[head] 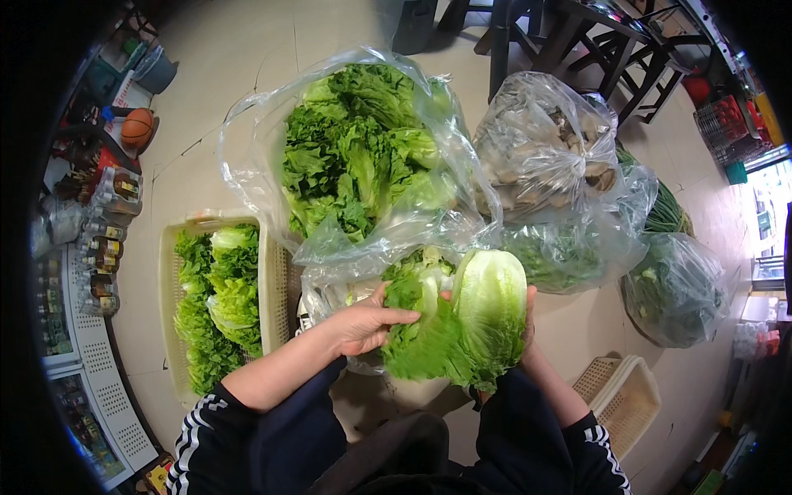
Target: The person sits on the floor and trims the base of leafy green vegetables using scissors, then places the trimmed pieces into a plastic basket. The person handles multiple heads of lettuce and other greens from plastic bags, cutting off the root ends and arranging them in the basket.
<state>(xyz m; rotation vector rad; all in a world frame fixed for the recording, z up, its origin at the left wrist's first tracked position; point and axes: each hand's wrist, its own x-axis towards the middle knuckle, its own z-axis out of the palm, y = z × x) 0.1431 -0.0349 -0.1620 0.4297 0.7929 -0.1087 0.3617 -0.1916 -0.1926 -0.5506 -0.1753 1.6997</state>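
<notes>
A pale green head of romaine-type lettuce point(490, 303) rests in my right hand point(529, 315), whose fingers curl around its right side and back. My left hand point(365, 325) pinches a loose, ruffled lettuce leaf point(411, 346) between thumb and fingers, left of the head. Whether that leaf is still joined to the head cannot be made out. Just beyond my hands stands a large clear plastic bag point(247, 148), its mouth wide and full of leafy lettuce point(365, 148). On the left, a cream plastic basket point(272, 291) holds several lettuce heads point(232, 297) laid in rows.
Knotted plastic bags of mushrooms point(544, 148) and greens point(674, 291) stand on the right. A small cream basket point(631, 396) sits lower right. Dark wooden stools point(643, 80) are at the back. Bottled drinks point(102, 253) and a basketball point(137, 128) line the left.
</notes>
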